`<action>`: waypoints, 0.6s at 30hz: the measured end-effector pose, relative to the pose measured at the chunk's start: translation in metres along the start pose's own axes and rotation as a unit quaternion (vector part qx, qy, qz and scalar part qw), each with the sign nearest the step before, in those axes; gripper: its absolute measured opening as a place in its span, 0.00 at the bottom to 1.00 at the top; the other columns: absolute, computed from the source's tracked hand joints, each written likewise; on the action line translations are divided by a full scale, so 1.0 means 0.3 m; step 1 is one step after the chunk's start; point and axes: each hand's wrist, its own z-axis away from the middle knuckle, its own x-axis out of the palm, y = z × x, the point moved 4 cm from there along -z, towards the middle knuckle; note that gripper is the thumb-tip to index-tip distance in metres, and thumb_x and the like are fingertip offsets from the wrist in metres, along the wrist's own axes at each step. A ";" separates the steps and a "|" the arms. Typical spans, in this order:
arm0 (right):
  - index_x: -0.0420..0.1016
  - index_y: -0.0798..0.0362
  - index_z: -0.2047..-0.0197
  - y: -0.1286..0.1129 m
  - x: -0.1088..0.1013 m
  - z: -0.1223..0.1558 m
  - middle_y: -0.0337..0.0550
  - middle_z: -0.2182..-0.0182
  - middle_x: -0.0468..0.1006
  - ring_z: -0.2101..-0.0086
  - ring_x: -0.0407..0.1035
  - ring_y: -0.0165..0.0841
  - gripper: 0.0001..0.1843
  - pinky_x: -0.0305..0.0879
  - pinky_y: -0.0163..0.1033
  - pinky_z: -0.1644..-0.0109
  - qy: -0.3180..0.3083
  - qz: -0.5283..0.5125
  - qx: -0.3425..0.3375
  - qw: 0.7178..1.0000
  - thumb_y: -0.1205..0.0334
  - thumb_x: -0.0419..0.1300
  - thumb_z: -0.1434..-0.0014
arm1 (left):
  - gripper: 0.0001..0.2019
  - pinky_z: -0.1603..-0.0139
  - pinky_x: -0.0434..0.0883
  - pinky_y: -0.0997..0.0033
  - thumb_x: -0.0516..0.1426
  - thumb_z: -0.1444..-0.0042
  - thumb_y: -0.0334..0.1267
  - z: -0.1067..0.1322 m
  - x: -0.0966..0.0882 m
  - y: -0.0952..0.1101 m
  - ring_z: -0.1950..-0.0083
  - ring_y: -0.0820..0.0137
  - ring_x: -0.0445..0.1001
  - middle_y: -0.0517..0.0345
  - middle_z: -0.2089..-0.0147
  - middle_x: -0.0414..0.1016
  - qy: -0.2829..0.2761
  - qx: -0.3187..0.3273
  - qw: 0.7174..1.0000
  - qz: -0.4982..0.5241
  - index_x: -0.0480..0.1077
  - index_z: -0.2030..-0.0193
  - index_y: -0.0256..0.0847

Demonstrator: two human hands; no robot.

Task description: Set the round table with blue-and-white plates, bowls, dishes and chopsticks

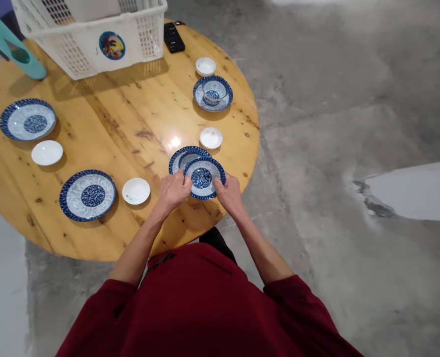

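Both my left hand [175, 189] and my right hand [229, 192] grip a blue-and-white plate [202, 177] by its opposite edges, thumbs on the rim. It is held over the near right part of the round wooden table [130, 148]. Partly hidden behind it, further blue-rimmed plates [177, 157] overlap one another. Just beyond them sits a small white dish [211, 138]. Left of my left hand is another small white dish [136, 191], with a large blue-rimmed plate [88, 195] beside it.
A white plastic basket [130, 42] stands at the back, near a black phone-like object [174, 37] and a teal object [22, 52]. A glass bowl [215, 93] rests on a blue-rimmed plate, with a white dish [205, 66] behind. Another plate [28, 119] and white dish [47, 152] lie left.
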 end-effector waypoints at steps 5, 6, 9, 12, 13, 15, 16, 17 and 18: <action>0.56 0.47 0.74 -0.008 0.018 -0.126 0.34 0.79 0.62 0.74 0.58 0.32 0.15 0.54 0.38 0.67 -0.026 0.026 -0.052 0.998 0.51 0.52 0.38 | 0.17 0.48 0.72 0.61 0.47 0.31 0.37 -0.081 -0.005 -0.018 0.49 0.53 0.82 0.40 0.53 0.84 0.021 -0.047 0.998 0.033 0.75 0.50 0.34; 0.57 0.47 0.74 -0.002 0.023 -0.148 0.35 0.79 0.63 0.73 0.59 0.32 0.15 0.55 0.38 0.66 -0.031 0.040 -0.061 0.997 0.52 0.51 0.38 | 0.17 0.48 0.72 0.61 0.47 0.31 0.37 -0.093 -0.001 -0.019 0.50 0.53 0.82 0.40 0.53 0.84 0.022 -0.055 0.998 0.036 0.76 0.50 0.34; 0.59 0.47 0.74 0.025 0.044 -0.208 0.39 0.77 0.66 0.70 0.61 0.35 0.12 0.58 0.39 0.62 -0.054 0.086 -0.089 0.991 0.57 0.50 0.39 | 0.18 0.49 0.72 0.62 0.46 0.31 0.37 -0.122 0.022 -0.017 0.49 0.53 0.82 0.40 0.53 0.84 0.018 -0.085 0.996 0.035 0.76 0.50 0.34; 0.63 0.48 0.73 0.056 0.065 -0.255 0.43 0.74 0.69 0.68 0.63 0.38 0.09 0.60 0.41 0.59 -0.071 0.118 -0.111 0.984 0.60 0.50 0.40 | 0.18 0.48 0.72 0.62 0.46 0.30 0.37 -0.142 0.055 -0.014 0.48 0.52 0.82 0.40 0.52 0.84 0.005 -0.115 0.993 0.027 0.75 0.47 0.35; 0.65 0.49 0.72 0.066 0.071 -0.268 0.45 0.73 0.71 0.67 0.64 0.39 0.09 0.61 0.41 0.58 -0.078 0.125 -0.114 0.982 0.60 0.50 0.40 | 0.18 0.47 0.72 0.62 0.46 0.30 0.37 -0.147 0.065 -0.012 0.48 0.52 0.82 0.40 0.52 0.84 0.003 -0.122 0.992 0.025 0.73 0.44 0.34; 0.70 0.51 0.69 0.084 0.081 -0.289 0.49 0.69 0.74 0.64 0.66 0.41 0.09 0.63 0.43 0.56 -0.099 0.137 -0.115 0.979 0.62 0.50 0.39 | 0.21 0.46 0.72 0.59 0.46 0.30 0.37 -0.153 0.082 -0.007 0.48 0.50 0.82 0.38 0.51 0.83 0.004 -0.134 0.991 0.021 0.68 0.36 0.33; 0.72 0.52 0.66 0.092 0.087 -0.298 0.51 0.67 0.75 0.63 0.67 0.42 0.10 0.63 0.44 0.54 -0.111 0.143 -0.116 0.977 0.62 0.50 0.39 | 0.23 0.46 0.72 0.59 0.45 0.30 0.37 -0.155 0.088 -0.005 0.48 0.49 0.82 0.37 0.51 0.83 0.006 -0.140 0.990 0.018 0.65 0.33 0.33; 0.74 0.54 0.62 0.099 0.092 -0.305 0.52 0.65 0.75 0.62 0.68 0.43 0.11 0.64 0.45 0.53 -0.122 0.150 -0.118 0.974 0.62 0.51 0.38 | 0.24 0.46 0.72 0.58 0.45 0.30 0.37 -0.156 0.093 -0.002 0.48 0.49 0.82 0.37 0.51 0.83 0.008 -0.144 0.989 0.015 0.62 0.30 0.32; 0.76 0.56 0.59 0.104 0.097 -0.311 0.54 0.64 0.76 0.61 0.68 0.44 0.13 0.64 0.46 0.52 -0.129 0.157 -0.122 0.971 0.63 0.51 0.38 | 0.25 0.46 0.72 0.58 0.45 0.30 0.37 -0.157 0.096 0.001 0.49 0.49 0.83 0.37 0.52 0.83 0.010 -0.149 0.989 0.011 0.60 0.29 0.32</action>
